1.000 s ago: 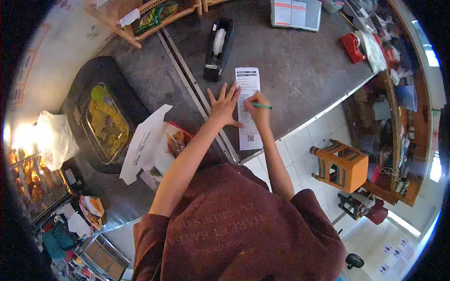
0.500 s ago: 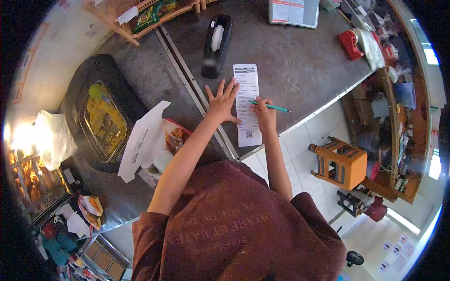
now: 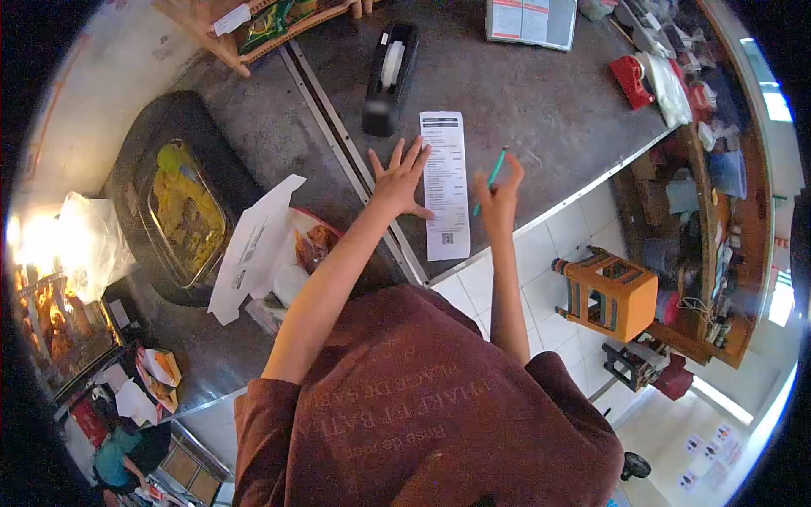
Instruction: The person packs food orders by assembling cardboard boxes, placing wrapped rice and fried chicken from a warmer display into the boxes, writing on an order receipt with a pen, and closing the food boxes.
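Note:
A long printed receipt (image 3: pixel 445 190) lies flat on the dark counter, with a square code near its lower end. My left hand (image 3: pixel 399 183) rests with spread fingers along the receipt's left edge. To the right of the paper, my right hand (image 3: pixel 500 194) is raised slightly and holds a green pencil (image 3: pixel 492 180) between its fingers. The pencil points up and to the right, apart from the receipt. A black tape dispenser (image 3: pixel 391 80) with a white roll stands just beyond my left hand.
An open white box (image 3: pixel 253 245) with fried food sits beside my left forearm. Further left is a black container (image 3: pixel 139 160) with a clear-lidded tray of yellow food. An orange stool (image 3: pixel 612 296) stands on the floor at right. Another person (image 3: pixel 114 456) is at lower left.
My right hand has lifted off the receipt and moved right, and the pencil has swung from nearly level to upright. My left hand stays on the paper.

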A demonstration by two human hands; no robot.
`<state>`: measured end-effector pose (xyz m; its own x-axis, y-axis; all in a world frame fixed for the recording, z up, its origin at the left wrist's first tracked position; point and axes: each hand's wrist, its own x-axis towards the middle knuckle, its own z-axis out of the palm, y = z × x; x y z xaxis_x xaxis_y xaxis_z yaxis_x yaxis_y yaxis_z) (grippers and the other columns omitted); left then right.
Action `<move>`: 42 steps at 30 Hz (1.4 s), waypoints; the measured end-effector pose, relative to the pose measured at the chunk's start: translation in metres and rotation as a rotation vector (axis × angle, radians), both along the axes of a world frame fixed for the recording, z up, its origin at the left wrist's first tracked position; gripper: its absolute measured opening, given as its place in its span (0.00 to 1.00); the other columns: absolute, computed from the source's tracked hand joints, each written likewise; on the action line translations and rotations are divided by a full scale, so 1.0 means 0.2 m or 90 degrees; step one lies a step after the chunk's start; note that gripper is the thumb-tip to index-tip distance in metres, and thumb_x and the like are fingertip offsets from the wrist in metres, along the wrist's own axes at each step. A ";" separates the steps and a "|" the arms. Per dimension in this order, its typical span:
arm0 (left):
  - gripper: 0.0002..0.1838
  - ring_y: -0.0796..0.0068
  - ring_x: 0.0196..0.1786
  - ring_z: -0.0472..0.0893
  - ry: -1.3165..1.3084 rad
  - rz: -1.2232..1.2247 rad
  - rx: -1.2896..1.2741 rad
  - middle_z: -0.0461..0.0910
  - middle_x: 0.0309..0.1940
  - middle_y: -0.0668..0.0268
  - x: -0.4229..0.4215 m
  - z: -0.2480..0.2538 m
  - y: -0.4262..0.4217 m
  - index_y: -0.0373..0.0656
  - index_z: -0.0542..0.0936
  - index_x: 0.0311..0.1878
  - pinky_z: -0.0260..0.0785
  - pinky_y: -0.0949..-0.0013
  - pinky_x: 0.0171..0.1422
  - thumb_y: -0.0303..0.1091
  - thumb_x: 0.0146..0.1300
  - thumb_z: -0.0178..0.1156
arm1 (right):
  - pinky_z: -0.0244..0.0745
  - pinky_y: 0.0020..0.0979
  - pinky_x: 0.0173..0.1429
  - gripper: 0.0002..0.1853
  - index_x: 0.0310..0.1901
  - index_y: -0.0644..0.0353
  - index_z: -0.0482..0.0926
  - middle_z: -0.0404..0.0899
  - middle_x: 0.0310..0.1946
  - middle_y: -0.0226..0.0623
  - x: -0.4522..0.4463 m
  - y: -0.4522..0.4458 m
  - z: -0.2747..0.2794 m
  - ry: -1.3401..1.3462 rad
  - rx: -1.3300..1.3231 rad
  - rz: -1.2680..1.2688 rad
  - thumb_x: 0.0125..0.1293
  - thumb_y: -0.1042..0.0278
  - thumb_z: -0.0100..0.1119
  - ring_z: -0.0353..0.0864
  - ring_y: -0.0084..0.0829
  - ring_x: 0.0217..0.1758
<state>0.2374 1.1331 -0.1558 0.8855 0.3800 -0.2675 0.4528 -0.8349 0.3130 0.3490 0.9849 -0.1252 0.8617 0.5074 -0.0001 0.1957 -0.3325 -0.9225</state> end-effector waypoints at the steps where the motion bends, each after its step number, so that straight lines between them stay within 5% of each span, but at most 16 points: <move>1: 0.73 0.60 0.72 0.38 -0.003 0.002 -0.004 0.39 0.71 0.70 0.00 0.00 0.00 0.55 0.46 0.70 0.25 0.24 0.61 0.66 0.13 0.71 | 0.65 0.25 0.20 0.18 0.49 0.62 0.66 0.74 0.19 0.36 0.03 -0.02 0.05 0.042 0.003 0.022 0.63 0.61 0.55 0.72 0.23 0.17; 2: 0.73 0.59 0.72 0.39 -0.002 0.003 -0.003 0.39 0.71 0.70 0.00 0.01 0.00 0.55 0.46 0.70 0.25 0.24 0.61 0.66 0.13 0.71 | 0.68 0.26 0.22 0.19 0.49 0.63 0.65 0.76 0.22 0.39 0.09 -0.07 0.02 0.295 0.137 0.112 0.64 0.58 0.51 0.74 0.25 0.19; 4: 0.73 0.59 0.72 0.39 -0.001 0.002 -0.001 0.40 0.71 0.70 0.00 0.01 0.00 0.54 0.47 0.70 0.25 0.24 0.61 0.66 0.13 0.71 | 0.68 0.25 0.22 0.19 0.47 0.64 0.67 0.77 0.22 0.39 -0.01 0.02 0.21 0.492 0.342 -0.044 0.66 0.54 0.47 0.75 0.25 0.19; 6: 0.72 0.59 0.72 0.39 -0.011 0.006 -0.001 0.40 0.71 0.70 0.00 0.00 0.00 0.54 0.47 0.70 0.25 0.24 0.62 0.65 0.13 0.71 | 0.68 0.25 0.22 0.20 0.45 0.65 0.68 0.77 0.22 0.39 -0.05 0.02 0.19 0.469 0.384 -0.026 0.68 0.52 0.43 0.76 0.25 0.21; 9: 0.72 0.60 0.72 0.40 -0.028 0.008 -0.002 0.40 0.71 0.70 -0.01 -0.02 0.00 0.54 0.48 0.69 0.25 0.25 0.62 0.65 0.13 0.71 | 0.67 0.24 0.22 0.22 0.43 0.66 0.70 0.77 0.21 0.39 -0.03 -0.08 -0.04 0.272 0.188 0.182 0.68 0.51 0.40 0.77 0.24 0.23; 11: 0.72 0.60 0.72 0.40 -0.033 0.009 -0.003 0.40 0.71 0.70 -0.01 -0.02 0.00 0.54 0.48 0.69 0.25 0.25 0.62 0.64 0.13 0.72 | 0.67 0.23 0.23 0.22 0.41 0.65 0.71 0.77 0.21 0.39 -0.03 -0.11 -0.08 0.360 0.051 0.207 0.69 0.51 0.39 0.77 0.24 0.25; 15: 0.72 0.57 0.72 0.41 -0.034 0.001 0.006 0.39 0.71 0.70 -0.01 -0.02 0.00 0.54 0.46 0.70 0.27 0.24 0.61 0.66 0.14 0.71 | 0.61 0.22 0.21 0.19 0.39 0.63 0.76 0.75 0.18 0.34 -0.12 -0.04 -0.13 0.220 0.031 0.101 0.69 0.55 0.39 0.74 0.22 0.20; 19: 0.73 0.56 0.72 0.41 -0.002 -0.003 0.012 0.39 0.71 0.71 -0.01 -0.02 0.01 0.55 0.45 0.70 0.29 0.23 0.61 0.67 0.15 0.70 | 0.65 0.24 0.21 0.16 0.35 0.67 0.77 0.74 0.18 0.37 -0.18 0.00 -0.15 0.083 -0.043 0.155 0.68 0.63 0.43 0.71 0.20 0.19; 23: 0.73 0.56 0.72 0.41 -0.002 -0.005 0.013 0.38 0.71 0.71 -0.01 -0.02 0.01 0.55 0.45 0.70 0.29 0.23 0.61 0.67 0.15 0.70 | 0.69 0.27 0.26 0.15 0.34 0.65 0.78 0.75 0.17 0.38 -0.18 0.00 -0.10 -0.011 -0.054 0.046 0.66 0.64 0.45 0.74 0.25 0.19; 34: 0.73 0.59 0.72 0.42 -0.063 0.009 0.014 0.41 0.71 0.71 -0.01 -0.04 0.00 0.53 0.49 0.69 0.26 0.24 0.61 0.66 0.11 0.71 | 0.69 0.33 0.26 0.14 0.32 0.65 0.75 0.75 0.17 0.42 -0.26 -0.07 -0.07 0.120 -0.123 0.157 0.65 0.63 0.46 0.76 0.33 0.19; 37: 0.73 0.59 0.72 0.41 -0.027 0.001 0.019 0.40 0.71 0.71 -0.01 -0.03 0.00 0.54 0.48 0.69 0.26 0.24 0.61 0.67 0.12 0.71 | 0.69 0.32 0.26 0.14 0.32 0.66 0.75 0.75 0.17 0.41 -0.24 -0.08 -0.06 -0.027 -0.125 0.097 0.65 0.63 0.47 0.75 0.32 0.19; 42: 0.73 0.59 0.72 0.40 0.009 -0.006 0.021 0.39 0.71 0.70 0.00 -0.01 0.01 0.54 0.47 0.70 0.28 0.24 0.61 0.68 0.13 0.70 | 0.69 0.31 0.28 0.13 0.34 0.66 0.77 0.74 0.16 0.42 -0.19 -0.12 -0.03 -0.031 -0.091 0.031 0.66 0.65 0.47 0.75 0.33 0.20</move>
